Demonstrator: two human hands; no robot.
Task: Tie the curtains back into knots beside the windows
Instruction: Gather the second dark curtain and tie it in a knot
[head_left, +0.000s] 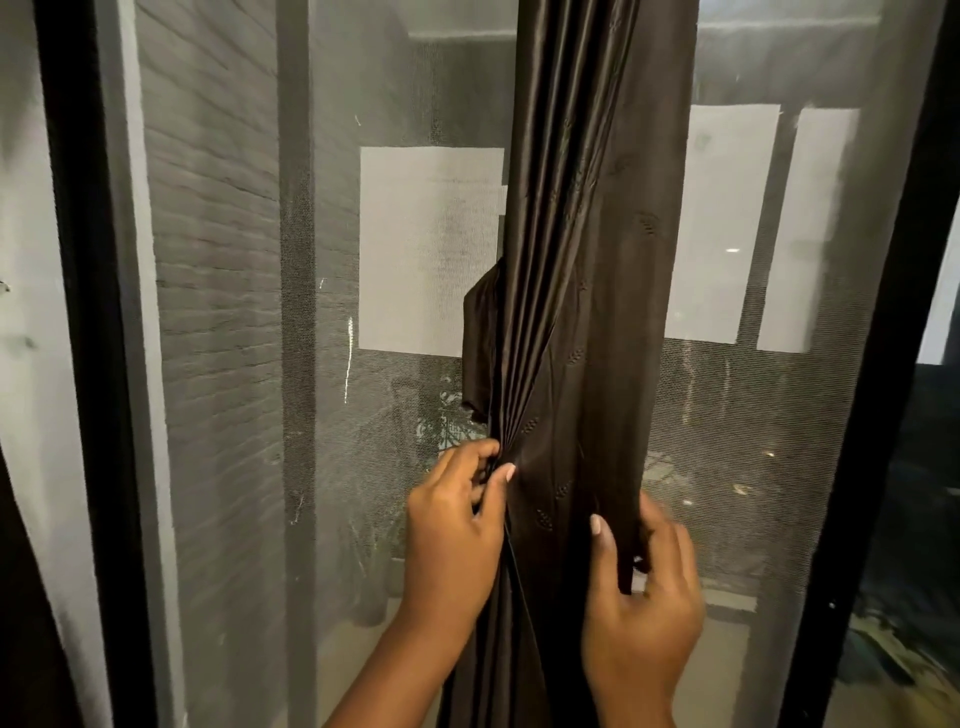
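The left hand (449, 525) pinches the gathered folds at the left edge of the dark brown curtain (582, 291), fingers curled into the pleats. The right hand (641, 597) grips the curtain's right edge, thumb in front and fingers wrapped behind. The curtain hangs bunched in front of the mesh window screen (249, 322), between its black frame posts (91, 312)

Mesh window screen (234, 312), black frame (98, 312), pale brick wall (208, 208) outside, dim light
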